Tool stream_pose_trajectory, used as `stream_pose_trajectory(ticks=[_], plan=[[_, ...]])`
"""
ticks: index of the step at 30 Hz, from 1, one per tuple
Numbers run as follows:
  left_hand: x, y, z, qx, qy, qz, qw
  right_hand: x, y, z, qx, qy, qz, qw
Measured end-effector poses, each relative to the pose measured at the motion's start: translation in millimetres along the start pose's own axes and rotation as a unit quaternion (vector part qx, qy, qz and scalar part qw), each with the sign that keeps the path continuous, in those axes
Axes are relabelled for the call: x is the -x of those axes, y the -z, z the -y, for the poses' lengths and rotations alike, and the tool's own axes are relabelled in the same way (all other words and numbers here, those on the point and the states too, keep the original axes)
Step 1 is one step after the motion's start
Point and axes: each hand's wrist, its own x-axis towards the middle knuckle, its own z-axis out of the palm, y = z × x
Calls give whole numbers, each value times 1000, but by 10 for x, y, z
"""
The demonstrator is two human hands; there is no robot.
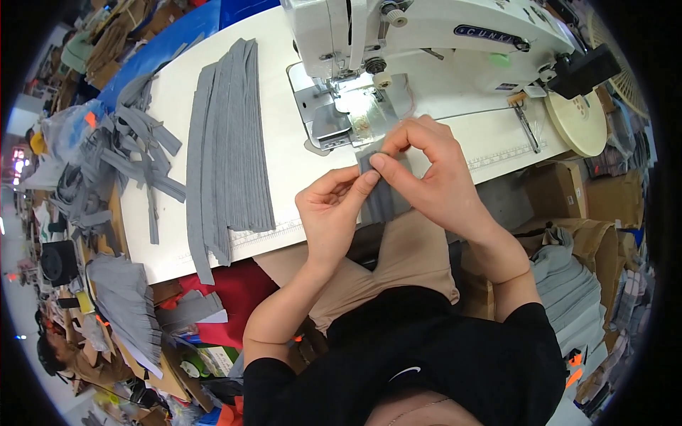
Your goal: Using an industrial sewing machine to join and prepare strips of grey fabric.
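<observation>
Plainly grey, narrow fabric strip point(381, 197)

Place reads as a sewing workshop. Evidence: white industrial sewing machine point(440, 28) stands just beyond the right hand point(437, 177); stack of grey fabric strips point(231, 142) lies on the white worktable point(284, 135), left of the left hand point(330, 209); tangled heap of strips point(131, 138) farther left; cardboard boxes point(554, 188) and grey cloth point(565, 280) right of the right hand.

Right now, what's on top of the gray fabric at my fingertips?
The thumbs of your left hand and right hand overlap the gray fabric. The patches behind them and the fabric's underside are covered, so I can't see those.
</observation>
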Motion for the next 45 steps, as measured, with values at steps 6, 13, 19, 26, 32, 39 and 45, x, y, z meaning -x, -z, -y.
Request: stream_pose_trajectory(ticks=[6,13,19,26,32,39,45], plan=[[10,-26,-35,-20,15,15,1000,-144,186,-17,-133,-30,71,988],[8,-95,-29,-5,68,75,995,-231,304,-60,-109,-67,146,981],[2,82,-24,-129,119,163,971,-242,367,-127,-55,-44,114,991],[-179,60,-76,-14,158,172,972,-240,358,-80,-67,-67,100,990],[-245,-46,-87,-29,106,83,991,-236,296,-118,5,-10,72,997],[-349,102,87,-141,139,21,980,-485,75,-485,115,9,95,989],[-463,101,-109,-447,-67,94,887,-812,-148,-760,235,-64,187,952]])
